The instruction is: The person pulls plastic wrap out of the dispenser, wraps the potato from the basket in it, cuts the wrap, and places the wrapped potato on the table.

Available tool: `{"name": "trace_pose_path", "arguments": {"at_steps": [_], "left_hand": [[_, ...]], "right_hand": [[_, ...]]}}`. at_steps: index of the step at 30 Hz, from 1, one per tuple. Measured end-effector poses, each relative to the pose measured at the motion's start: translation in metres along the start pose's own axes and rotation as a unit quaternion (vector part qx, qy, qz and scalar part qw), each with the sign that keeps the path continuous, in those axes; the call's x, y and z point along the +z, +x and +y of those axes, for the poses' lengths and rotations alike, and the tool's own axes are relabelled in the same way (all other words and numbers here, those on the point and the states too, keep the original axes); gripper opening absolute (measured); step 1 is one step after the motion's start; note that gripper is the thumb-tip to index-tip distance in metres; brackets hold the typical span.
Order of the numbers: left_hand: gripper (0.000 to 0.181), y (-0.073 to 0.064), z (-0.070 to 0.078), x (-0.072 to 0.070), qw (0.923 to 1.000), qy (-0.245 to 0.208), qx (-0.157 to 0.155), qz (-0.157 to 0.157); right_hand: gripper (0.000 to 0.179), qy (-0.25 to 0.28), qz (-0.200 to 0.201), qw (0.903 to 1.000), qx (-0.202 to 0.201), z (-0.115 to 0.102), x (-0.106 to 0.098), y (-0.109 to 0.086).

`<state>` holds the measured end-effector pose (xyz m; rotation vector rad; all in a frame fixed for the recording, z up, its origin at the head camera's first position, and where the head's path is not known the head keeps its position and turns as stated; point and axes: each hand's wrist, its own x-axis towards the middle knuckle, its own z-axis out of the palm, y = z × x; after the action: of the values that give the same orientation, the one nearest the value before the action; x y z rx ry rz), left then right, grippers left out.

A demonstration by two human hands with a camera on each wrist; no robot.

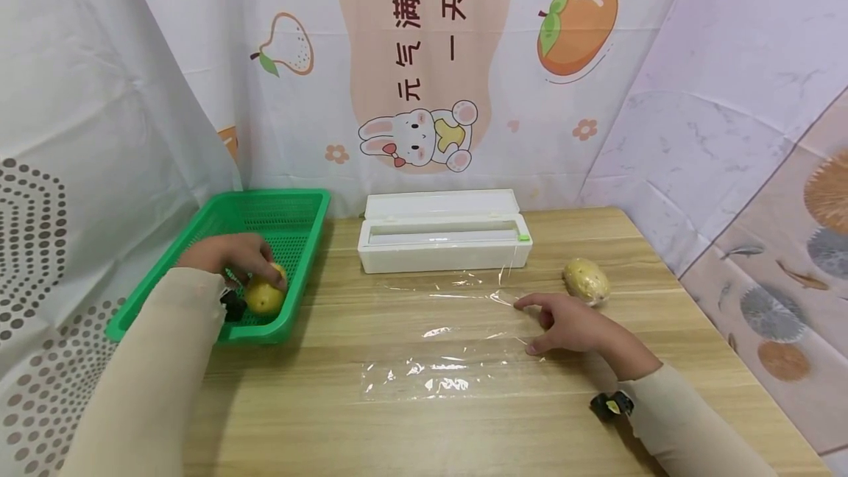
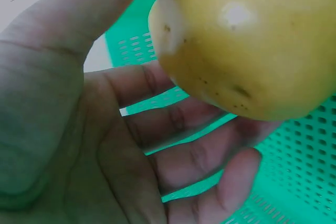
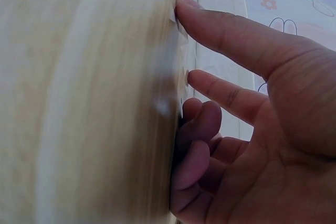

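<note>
Inside the near end of the green basket (image 1: pixel 306 293), my left hand (image 1: pixel 233 253) grips a yellow potato (image 1: pixel 266 300) between thumb and fingers. The left wrist view shows that potato (image 2: pixel 247 40) up close, its skin bare. A sheet of clear cling film (image 1: pixel 440 348) lies on the table, running from a white dispenser box (image 1: pixel 444 260). My right hand (image 1: pixel 573 326) rests at the film's right edge. Its thumb and index finger are stretched apart with their tips on the film and table, while the other fingers (image 3: pixel 194 169) are curled under.
A second potato (image 1: pixel 586 280), shiny with film around it, lies beyond my right hand. The dispenser's lid (image 1: pixel 442 203) stands raised, with a green piece (image 1: pixel 524 238) at its right end. A printed cloth (image 1: pixel 305 131) hangs behind the wooden table (image 1: pixel 318 418).
</note>
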<state>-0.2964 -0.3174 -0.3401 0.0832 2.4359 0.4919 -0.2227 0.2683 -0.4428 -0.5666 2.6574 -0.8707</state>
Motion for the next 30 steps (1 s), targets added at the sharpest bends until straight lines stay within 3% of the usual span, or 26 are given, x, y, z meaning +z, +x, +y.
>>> {"name": "trace_pose_path", "arguments": {"at_steps": [4, 8, 14, 18, 23, 30], "left_hand": [[0.066, -0.007, 0.001, -0.01, 0.9989, -0.017, 0.013, 0.042], [0.069, -0.019, 0.006, -0.02, 0.9957, -0.012, 0.032, 0.086], [0.064, -0.04, 0.026, -0.034, 0.9823, 0.006, 0.082, 0.168], [0.067, -0.052, 0.041, -0.04, 0.974, 0.019, 0.098, 0.204], [0.069, -0.064, 0.056, -0.035, 0.9645, 0.003, 0.112, 0.239], [0.061, -0.082, 0.074, -0.016, 0.9377, -0.048, 0.16, 0.305]], "right_hand": [[0.073, 0.001, 0.0, 1.0, -0.001, -0.001, -0.001, -0.001], [0.073, 0.0, 0.0, 1.0, -0.005, -0.001, -0.001, -0.001], [0.073, -0.005, 0.004, 1.0, -0.004, 0.002, -0.001, -0.002], [0.074, -0.006, 0.005, 1.0, -0.005, 0.002, -0.001, -0.002], [0.074, -0.007, 0.005, 1.0, -0.004, 0.003, 0.0, -0.002], [0.073, -0.004, 0.003, 0.9999, -0.009, 0.003, 0.001, 0.0]]}}
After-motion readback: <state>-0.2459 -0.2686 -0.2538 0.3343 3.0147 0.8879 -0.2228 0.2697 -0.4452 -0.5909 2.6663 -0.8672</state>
